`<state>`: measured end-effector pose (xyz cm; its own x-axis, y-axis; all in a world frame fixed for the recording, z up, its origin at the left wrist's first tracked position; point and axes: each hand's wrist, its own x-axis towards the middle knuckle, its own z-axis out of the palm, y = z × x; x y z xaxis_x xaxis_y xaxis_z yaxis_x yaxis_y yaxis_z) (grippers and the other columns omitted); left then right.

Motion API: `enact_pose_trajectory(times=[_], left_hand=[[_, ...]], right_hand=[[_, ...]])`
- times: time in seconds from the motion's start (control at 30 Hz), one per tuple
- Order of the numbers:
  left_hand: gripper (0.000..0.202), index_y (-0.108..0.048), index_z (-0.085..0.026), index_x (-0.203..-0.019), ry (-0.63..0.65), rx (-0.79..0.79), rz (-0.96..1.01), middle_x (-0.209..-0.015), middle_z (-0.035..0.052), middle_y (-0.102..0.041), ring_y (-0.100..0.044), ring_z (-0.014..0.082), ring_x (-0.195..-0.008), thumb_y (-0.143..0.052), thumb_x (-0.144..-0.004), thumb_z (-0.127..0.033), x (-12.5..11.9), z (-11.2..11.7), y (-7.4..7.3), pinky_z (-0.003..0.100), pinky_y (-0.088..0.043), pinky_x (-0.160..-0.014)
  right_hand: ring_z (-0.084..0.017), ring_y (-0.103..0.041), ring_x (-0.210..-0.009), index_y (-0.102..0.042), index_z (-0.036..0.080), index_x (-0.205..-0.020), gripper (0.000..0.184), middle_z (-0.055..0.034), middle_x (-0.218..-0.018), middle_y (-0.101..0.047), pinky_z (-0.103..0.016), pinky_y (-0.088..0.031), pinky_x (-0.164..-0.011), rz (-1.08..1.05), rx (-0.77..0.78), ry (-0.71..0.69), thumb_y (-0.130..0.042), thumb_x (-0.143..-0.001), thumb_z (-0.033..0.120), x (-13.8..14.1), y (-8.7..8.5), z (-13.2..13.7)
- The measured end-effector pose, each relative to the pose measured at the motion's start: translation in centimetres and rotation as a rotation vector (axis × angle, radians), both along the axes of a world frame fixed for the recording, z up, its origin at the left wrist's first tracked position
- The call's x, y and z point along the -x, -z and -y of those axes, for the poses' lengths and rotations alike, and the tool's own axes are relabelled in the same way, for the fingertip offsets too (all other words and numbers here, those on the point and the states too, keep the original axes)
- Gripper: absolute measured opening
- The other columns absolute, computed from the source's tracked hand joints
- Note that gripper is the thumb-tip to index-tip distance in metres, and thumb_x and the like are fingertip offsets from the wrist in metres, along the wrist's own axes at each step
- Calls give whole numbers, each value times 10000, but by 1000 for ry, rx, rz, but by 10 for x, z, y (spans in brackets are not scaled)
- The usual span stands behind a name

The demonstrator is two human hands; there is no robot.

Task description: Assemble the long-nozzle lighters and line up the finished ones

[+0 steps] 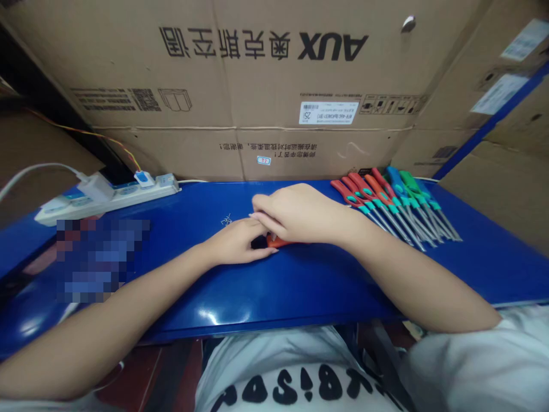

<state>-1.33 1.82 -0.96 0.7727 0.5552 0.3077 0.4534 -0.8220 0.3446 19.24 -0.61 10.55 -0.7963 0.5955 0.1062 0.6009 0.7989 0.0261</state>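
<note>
Over the middle of the blue table my two hands meet. My left hand (240, 240) rests low on the tabletop, its thumb and fingers closed around an orange lighter (278, 242). Only a bit of the lighter's handle shows; the rest is hidden under my hands. My right hand (295, 214) lies across the top, fingers curled in a pinch close to the left fingertips. What the right fingers pinch is hidden. Just beyond my left hand is a small cluster of thin metal bits (226, 221), too small to name.
Several long-necked lighters (397, 206) with red, orange, blue and green handles lie in a row at the right. A white power strip (158, 187) with plugs stands back left, near a blurred-out patch (100, 257). A cardboard panel (240, 103) walls off the table's (206, 292) rear.
</note>
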Motion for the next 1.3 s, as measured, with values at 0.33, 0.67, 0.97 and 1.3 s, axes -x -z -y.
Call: enact_pose_trajectory(times=[0.33,0.67,0.97,1.3], left_hand=[[314,-689,-165,-1106,-2,14,4,-1109,113,-753,-717,277,-1032,-651,-939,-428,0,0,-1,404,-582,-917],[323,-695,-157,-1069,-14,30,7,-1084,116,-755,-721,274,-990,-653,-938,-450,-1,0,-1,400,-584,-881],[342,-696,-179,-1126,-25,50,26,-1093,106,-755,-719,274,-1021,-679,-923,-453,-1,0,-1,405,-580,-913],[332,-698,-173,-1071,-30,40,24,-1071,106,-749,-716,277,-1004,-675,-926,-470,-1,-1,0,401,-578,-895]], right_hand=[[-217,-616,-743,-597,149,-1151,265,-111,-951,-737,-303,-320,-650,-39,47,-18,-392,-1037,272,-2,2,-5],[-200,-594,-751,-607,154,-1096,239,-93,-944,-711,-293,-307,-635,-91,76,-68,-402,-1028,255,-3,5,-8],[-182,-548,-707,-596,159,-1084,221,-71,-881,-677,-287,-329,-638,-121,154,-101,-402,-1021,243,-2,6,-9],[-206,-565,-783,-623,162,-1075,211,-88,-925,-682,-304,-327,-680,-99,72,-117,-436,-998,224,-3,5,-9]])
